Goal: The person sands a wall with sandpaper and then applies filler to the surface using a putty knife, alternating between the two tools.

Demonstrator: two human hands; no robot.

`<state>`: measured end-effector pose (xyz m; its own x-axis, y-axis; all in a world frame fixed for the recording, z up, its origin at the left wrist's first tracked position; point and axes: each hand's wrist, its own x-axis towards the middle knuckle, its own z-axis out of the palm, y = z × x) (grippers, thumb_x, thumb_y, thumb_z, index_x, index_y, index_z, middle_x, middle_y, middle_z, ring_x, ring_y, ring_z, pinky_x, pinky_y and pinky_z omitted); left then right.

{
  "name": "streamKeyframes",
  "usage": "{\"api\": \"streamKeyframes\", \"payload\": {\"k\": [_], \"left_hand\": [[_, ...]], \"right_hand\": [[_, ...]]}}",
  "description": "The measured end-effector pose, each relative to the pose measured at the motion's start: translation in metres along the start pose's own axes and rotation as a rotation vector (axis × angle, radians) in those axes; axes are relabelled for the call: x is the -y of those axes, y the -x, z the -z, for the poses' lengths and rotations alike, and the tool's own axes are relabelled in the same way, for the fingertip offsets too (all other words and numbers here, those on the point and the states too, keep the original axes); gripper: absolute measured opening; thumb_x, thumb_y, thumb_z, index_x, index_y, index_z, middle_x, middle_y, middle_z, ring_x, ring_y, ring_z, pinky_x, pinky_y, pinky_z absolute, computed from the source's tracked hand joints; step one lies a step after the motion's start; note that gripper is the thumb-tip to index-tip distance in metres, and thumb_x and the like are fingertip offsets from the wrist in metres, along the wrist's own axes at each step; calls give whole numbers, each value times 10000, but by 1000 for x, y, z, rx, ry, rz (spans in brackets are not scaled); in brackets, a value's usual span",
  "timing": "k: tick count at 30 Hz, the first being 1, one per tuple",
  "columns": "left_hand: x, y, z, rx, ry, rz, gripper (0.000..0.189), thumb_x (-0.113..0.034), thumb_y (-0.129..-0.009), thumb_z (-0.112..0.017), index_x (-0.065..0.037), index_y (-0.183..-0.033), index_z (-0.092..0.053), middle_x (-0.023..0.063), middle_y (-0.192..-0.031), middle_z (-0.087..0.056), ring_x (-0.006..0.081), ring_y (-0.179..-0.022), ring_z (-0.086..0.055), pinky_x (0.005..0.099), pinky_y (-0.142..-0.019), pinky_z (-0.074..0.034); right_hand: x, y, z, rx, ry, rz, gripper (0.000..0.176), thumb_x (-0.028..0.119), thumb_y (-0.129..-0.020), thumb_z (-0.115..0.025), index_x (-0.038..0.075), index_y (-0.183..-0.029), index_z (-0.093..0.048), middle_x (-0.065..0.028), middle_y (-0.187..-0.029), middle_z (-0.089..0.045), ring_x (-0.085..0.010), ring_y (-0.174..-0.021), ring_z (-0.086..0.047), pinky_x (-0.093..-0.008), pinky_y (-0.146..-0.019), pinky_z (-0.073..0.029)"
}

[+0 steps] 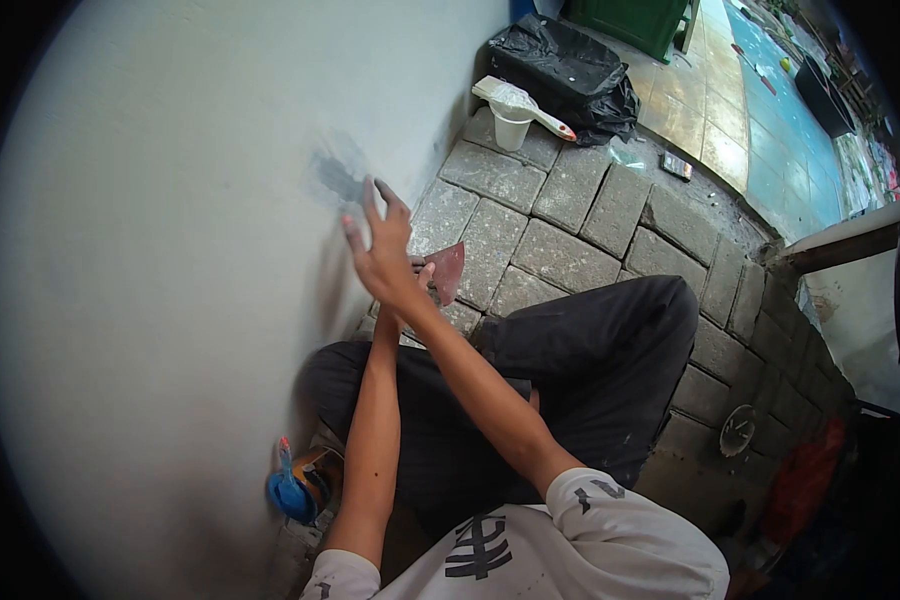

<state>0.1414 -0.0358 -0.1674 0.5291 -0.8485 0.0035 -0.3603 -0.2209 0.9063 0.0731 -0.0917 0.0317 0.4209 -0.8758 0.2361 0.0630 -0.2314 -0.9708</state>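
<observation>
My right hand (382, 250) reaches to the pale wall (190, 250) with its fingers spread apart, nothing held. Its fingertips are right at a dark grey smudged patch (340, 172) on the wall. Partly hidden behind that wrist, my left hand (425, 277) grips a reddish-brown piece of sandpaper (448, 271) over the paving. The forearms cross in this view, the right one in front.
Ahead on the paving blocks (570, 255), a broad brush (530, 108) lies across a white cup (511, 132). Beside it sits a black plastic-covered container (560, 65). A blue-and-orange container (295, 492) stands by the wall near my left elbow. My folded legs (590, 350) fill the middle.
</observation>
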Motion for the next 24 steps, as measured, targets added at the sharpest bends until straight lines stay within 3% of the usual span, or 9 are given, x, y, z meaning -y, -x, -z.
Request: {"api": "streamKeyframes", "payload": {"k": [2, 5, 15, 16, 17, 18, 20, 23, 24], "left_hand": [[-43, 3, 6, 56, 16, 92, 382, -271, -938, -744, 38, -1132, -631, 58, -900, -684, 97, -659, -609, 231, -599, -491], [-65, 3, 12, 115, 19, 190, 394, -253, -938, -742, 62, -1149, -633, 77, -880, -694, 100, -641, -610, 238, -589, -499], [-49, 6, 4, 29, 149, 133, 355, -262, -933, -747, 43, -1085, -648, 72, -906, -700, 111, -702, -631, 241, -641, -504], [-46, 4, 7, 19, 155, 133, 355, -262, -933, -747, 43, -1085, -648, 72, -906, -700, 111, -702, -631, 241, -641, -504], [-42, 2, 13, 10, -107, -63, 358, -238, -940, -722, 25, -1164, -627, 110, -1037, -686, 161, -889, -638, 279, -767, -503], [-37, 3, 15, 2, -372, -251, 381, -213, -946, -697, 7, -1244, -606, 149, -1168, -672, 212, -1077, -645, 316, -893, -503], [-39, 6, 13, 2, -377, -281, 372, -194, -944, -691, 4, -1248, -605, 152, -1182, -667, 216, -1091, -640, 319, -902, -499], [-56, -2, 11, 37, -416, -424, 356, -137, -936, -670, -4, -1259, -601, 163, -1224, -650, 230, -1133, -625, 327, -929, -489], [-62, -3, 11, 49, -431, -476, 353, -118, -933, -664, -7, -1262, -600, 167, -1238, -644, 235, -1148, -621, 330, -938, -485]], "right_hand": [[16, -1, -11, -44, 226, 185, 728, 358, -1011, -553, 70, -1592, -223, -332, -1593, -137, -485, -1440, -217, -584, -1136, -221], [18, -7, -34, -24, 460, 240, 752, 418, -1018, -536, 93, -1607, -199, -349, -1604, -89, -492, -1477, -148, -595, -1146, -177], [10, -5, -7, 133, 301, 93, 780, 477, -1029, -486, 23, -1590, -190, -322, -1628, -89, -465, -1502, -144, -583, -1160, -203], [2, -4, 0, 162, -162, 42, 782, 521, -1035, -449, 40, -1596, -196, -287, -1636, -139, -412, -1498, -204, -554, -1176, -214], [0, -3, 11, 189, -623, -19, 787, 565, -1040, -412, 57, -1602, -201, -252, -1643, -188, -360, -1494, -265, -524, -1191, -224], [-3, 0, 26, 203, -618, -24, 787, 565, -1040, -412, 57, -1602, -201, -252, -1643, -188, -360, -1494, -265, -524, -1191, -224], [8, 5, 62, 578, -1458, -291, 727, 566, -1055, -368, 91, -1594, -257, -178, -1602, -345, -264, -1429, -404, -487, -1164, -314], [-4, 12, 73, 565, -1782, -277, 687, 542, -1066, -360, 91, -1580, -289, -124, -1521, -484, -211, -1292, -533, -460, -1078, -421], [-7, 16, 75, 423, -1680, -329, 725, 545, -1039, -451, 59, -1558, -311, -103, -1495, -491, -182, -1181, -557, -413, -1026, -461]]}}
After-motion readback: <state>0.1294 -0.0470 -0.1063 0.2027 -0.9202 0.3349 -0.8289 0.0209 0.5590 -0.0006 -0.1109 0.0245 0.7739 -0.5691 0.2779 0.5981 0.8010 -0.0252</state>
